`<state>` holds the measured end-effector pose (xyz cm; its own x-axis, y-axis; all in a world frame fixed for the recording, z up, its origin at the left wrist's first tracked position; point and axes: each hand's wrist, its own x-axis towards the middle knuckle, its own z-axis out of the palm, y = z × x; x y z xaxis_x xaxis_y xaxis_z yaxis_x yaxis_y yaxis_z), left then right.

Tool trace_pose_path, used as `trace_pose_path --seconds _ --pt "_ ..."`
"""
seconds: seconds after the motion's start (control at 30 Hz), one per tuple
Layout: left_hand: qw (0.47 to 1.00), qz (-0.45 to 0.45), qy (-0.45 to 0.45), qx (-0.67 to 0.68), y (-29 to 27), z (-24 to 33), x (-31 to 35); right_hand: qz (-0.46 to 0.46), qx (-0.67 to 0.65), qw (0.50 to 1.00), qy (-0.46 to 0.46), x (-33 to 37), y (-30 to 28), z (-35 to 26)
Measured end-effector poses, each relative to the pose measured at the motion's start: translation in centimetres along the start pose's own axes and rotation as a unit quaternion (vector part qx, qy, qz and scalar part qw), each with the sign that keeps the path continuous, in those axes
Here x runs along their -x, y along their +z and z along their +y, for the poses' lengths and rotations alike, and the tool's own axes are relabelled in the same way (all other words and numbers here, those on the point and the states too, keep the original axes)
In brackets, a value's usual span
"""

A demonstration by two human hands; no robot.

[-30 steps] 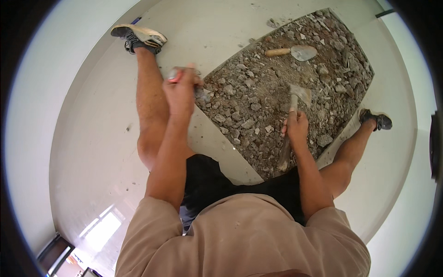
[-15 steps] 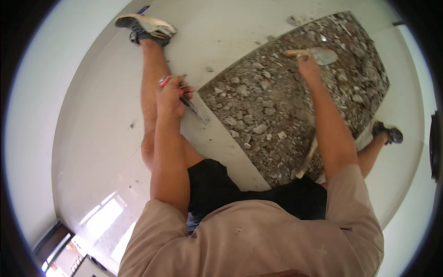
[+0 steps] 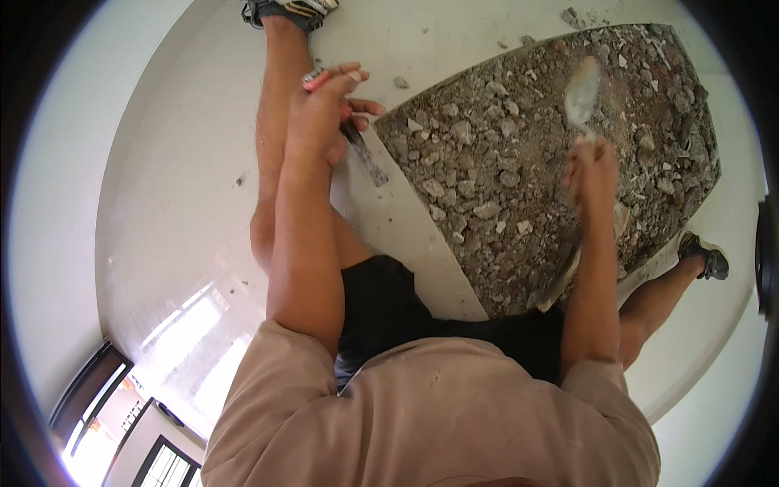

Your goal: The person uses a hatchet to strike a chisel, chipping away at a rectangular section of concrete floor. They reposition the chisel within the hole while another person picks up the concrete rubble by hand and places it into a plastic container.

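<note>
I sit on a white tiled floor (image 3: 187,187) with my legs spread around a broken-out patch of grey rubble (image 3: 487,162). My left hand (image 3: 320,114) grips a dark chisel (image 3: 367,158) with a red and white end. Its tip rests on the tile next to the patch's left edge. My right hand (image 3: 591,174) is stretched out over the rubble, closed on the handle of a trowel (image 3: 583,89) whose blade is blurred. A long-handled tool, probably a hammer (image 3: 560,280), lies at the near edge of the patch under my right forearm.
My left shoe (image 3: 288,8) is at the top and my right shoe (image 3: 706,256) at the right, beyond the patch. Loose chips (image 3: 400,82) lie on the tile near the far corner. A window frame (image 3: 89,390) shows at lower left.
My right hand put the long-handled tool down, reached across the rubble, and took hold of the trowel. It now draws the trowel nearer. My left hand kept the chisel by the tile edge.
</note>
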<state>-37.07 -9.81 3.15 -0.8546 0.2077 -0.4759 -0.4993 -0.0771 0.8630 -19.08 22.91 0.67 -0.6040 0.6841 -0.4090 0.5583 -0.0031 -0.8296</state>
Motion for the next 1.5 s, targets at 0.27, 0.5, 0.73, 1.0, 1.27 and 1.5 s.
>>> trace_pose_path --seconds 0.27,0.5,0.73,1.0,1.27,1.5 --pt "0.995 -0.005 0.045 0.086 -5.5 2.9 4.1 -0.368 0.042 0.924 0.093 12.0 3.4 4.2" --pt "0.988 -0.065 0.036 0.135 -9.8 3.7 15.3 -0.451 0.134 0.875 0.118 8.6 3.0 2.3" --pt "0.989 -0.078 -0.099 0.072 -13.7 -2.4 19.6 -0.447 0.215 0.868 0.023 8.8 4.3 5.3" --pt "0.995 -0.068 -0.065 0.042 -13.8 -4.1 19.5 -0.335 0.227 0.906 -0.126 11.7 4.7 7.6" --pt "0.998 -0.051 -0.03 0.012 -12.8 -4.5 19.7 -0.269 0.327 0.901 -0.099 15.8 4.4 5.5" --pt "0.995 -0.084 -0.017 0.041 -14.1 -4.6 19.2 -0.044 0.235 0.96 -0.143 13.3 0.3 5.2"
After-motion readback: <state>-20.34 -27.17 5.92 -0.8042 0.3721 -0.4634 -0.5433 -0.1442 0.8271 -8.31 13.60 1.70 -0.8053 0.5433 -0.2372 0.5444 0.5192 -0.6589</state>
